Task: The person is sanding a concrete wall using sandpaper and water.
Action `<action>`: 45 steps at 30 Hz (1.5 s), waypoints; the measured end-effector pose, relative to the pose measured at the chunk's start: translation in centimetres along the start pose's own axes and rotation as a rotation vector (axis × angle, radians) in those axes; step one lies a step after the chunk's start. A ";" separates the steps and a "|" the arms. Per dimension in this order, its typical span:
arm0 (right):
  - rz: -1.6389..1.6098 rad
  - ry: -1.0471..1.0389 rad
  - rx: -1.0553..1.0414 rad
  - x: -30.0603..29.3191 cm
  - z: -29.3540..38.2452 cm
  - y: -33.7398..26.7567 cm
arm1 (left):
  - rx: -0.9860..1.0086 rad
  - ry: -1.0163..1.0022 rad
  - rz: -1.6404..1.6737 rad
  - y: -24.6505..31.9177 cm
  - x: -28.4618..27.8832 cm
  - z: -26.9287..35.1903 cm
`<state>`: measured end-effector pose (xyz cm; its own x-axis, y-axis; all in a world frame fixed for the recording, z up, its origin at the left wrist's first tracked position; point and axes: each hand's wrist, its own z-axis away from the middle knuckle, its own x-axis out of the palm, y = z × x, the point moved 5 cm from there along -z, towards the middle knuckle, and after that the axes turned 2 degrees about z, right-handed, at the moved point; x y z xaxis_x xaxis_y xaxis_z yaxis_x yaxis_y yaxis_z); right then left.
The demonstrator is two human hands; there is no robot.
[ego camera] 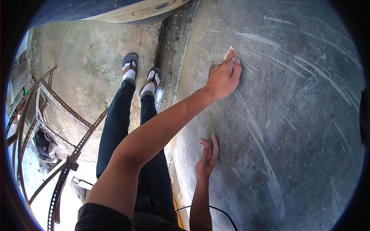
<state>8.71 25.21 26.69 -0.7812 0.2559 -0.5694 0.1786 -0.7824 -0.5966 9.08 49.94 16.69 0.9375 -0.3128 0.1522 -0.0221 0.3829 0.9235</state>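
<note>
My left hand (225, 76) reaches across to a large grey, scuffed panel surface (268, 121) and presses a thin folded sheet (231, 48), perhaps abrasive paper, against it. A white corner of the sheet shows beyond the fingertips; most of it is hidden beneath them. My right hand (207, 157) is lower down, beside the same surface, with its fingers loosely curled and apart and nothing seen in it. Whether it touches the surface I cannot tell. Pale streaks and curved patches mark the grey surface around both hands.
Perforated metal angle frames (78, 148) stand at the left. A plastic bottle (159, 97) lies by my feet on the concrete floor (86, 52), near a gutter-like channel (173, 43). A blue and cream curved object (115, 11) borders the top. A black cable (224, 213) runs near my right forearm.
</note>
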 end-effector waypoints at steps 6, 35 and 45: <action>-0.078 0.011 -0.028 0.7 0.1 -0.7 | 0.001 0.009 -0.072 1.0 -1.3 -1.4; -0.818 0.753 0.272 2.1 2.5 -3.7 | -0.175 -0.048 0.051 4.6 -14.3 16.6; -0.878 0.603 0.775 10.5 2.5 4.3 | -0.461 0.424 -0.105 1.0 -34.2 24.8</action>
<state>-0.27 23.13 19.60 -0.0368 0.8961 -0.4422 -0.7927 -0.2957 -0.5331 -31.60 39.50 21.14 0.9847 -0.0343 -0.1711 0.1411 0.7336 0.6648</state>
